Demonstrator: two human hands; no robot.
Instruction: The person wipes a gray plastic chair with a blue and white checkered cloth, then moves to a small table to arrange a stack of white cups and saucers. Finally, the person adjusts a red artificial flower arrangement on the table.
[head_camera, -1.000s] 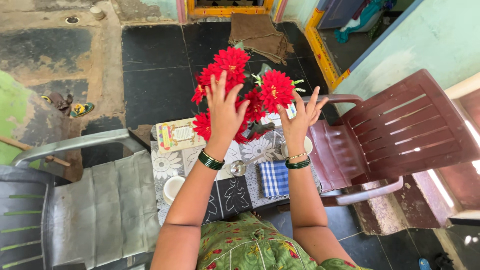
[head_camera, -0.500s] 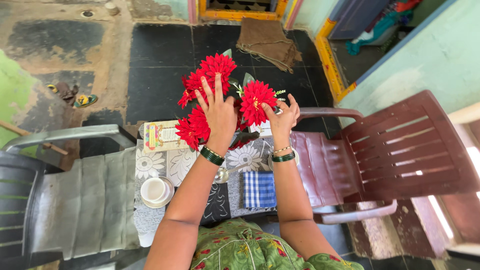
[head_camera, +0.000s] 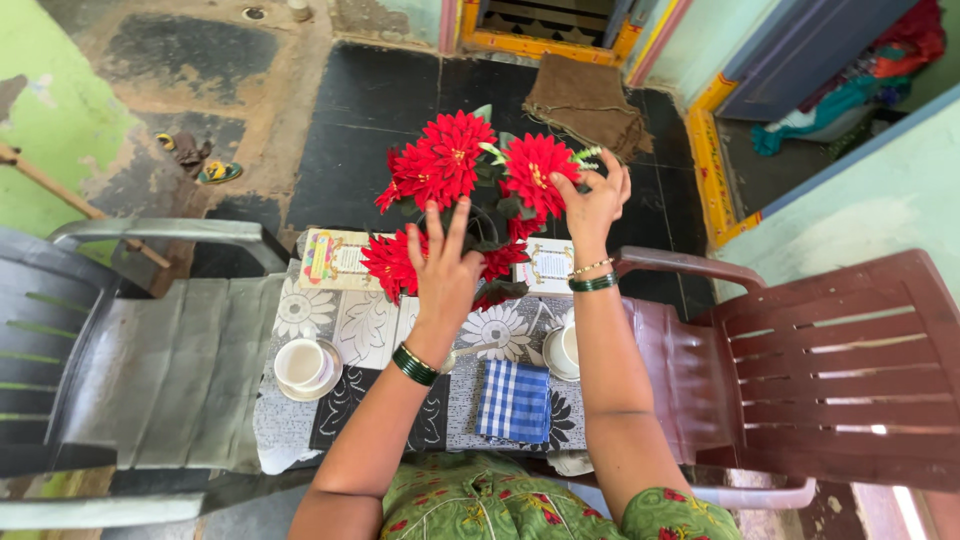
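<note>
We have a bunch of red flowers (head_camera: 465, 190) standing at the far middle of the small table (head_camera: 300, 435), many-petalled heads with stiff green leaves between them, most likely artificial. A second ago both of our hands were pressed in among the blooms; now they have drawn apart. Our left hand (head_camera: 442, 268) has dropped to the near lower blooms, fingers spread and loose, palm against the petals, holding nothing. Our right hand (head_camera: 592, 205) has risen to the far right bloom, fingertips curled at its edge; we cannot tell whether they pinch a petal or only touch it. The heads look fuller and more spread than before, so the arranging seems to have moved from the middle of the bunch to its outer blooms.

The table wears a grey and black cloth printed with large white flowers. Near us lies a folded blue and white checked cloth (head_camera: 514, 401). To its left stands a white cup on a saucer (head_camera: 303, 364), to its right a second white cup (head_camera: 563, 351), and a metal spoon (head_camera: 470, 350) lies between. Two printed cards (head_camera: 335, 258) lie flat beside the bunch. A grey plastic chair (head_camera: 150, 370) stands left, a maroon slatted one (head_camera: 820, 370) right, on dark floor tiles.
</note>
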